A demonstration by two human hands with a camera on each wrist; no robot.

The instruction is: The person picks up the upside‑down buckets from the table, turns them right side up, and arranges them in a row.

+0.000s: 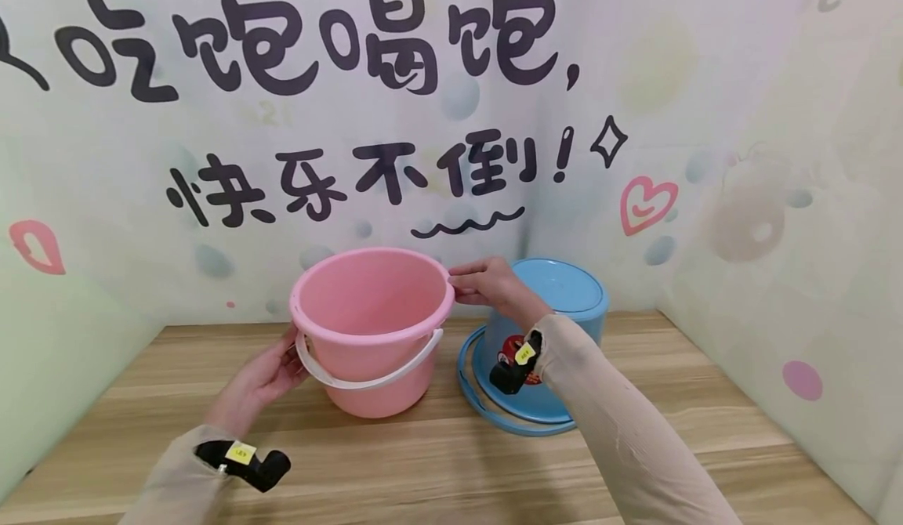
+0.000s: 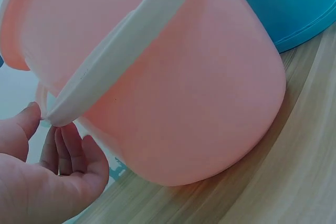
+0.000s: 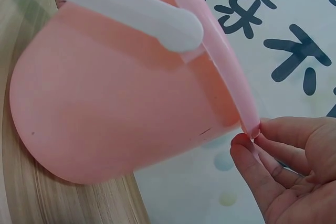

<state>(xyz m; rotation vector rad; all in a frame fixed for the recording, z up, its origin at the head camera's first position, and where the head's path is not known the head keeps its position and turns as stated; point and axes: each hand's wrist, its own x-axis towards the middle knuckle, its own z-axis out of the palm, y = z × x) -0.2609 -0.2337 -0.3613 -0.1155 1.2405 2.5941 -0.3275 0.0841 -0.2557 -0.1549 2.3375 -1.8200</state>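
A pink bucket [image 1: 374,388] with its mouth up is between the two hands, and its white handle [image 1: 384,382] hangs across the near side. My left hand [image 1: 264,376] is at the bucket's left side. In the left wrist view its thumb and fingertips [image 2: 65,135] pinch at the handle's end by the rim. The right hand [image 1: 490,284] pinches the rim on the far right, thumb and fingers on either side of it, as the right wrist view shows at the rim's edge [image 3: 231,72]. Whether the bucket's base touches the table cannot be told.
A blue bucket [image 1: 560,282] stands upside down just right of the pink one, its blue handle [image 1: 469,388] lying round its rim on the wooden table [image 1: 395,470]. Behind rises a printed wall [image 1: 317,117]. The right forearm passes in front of the blue bucket.
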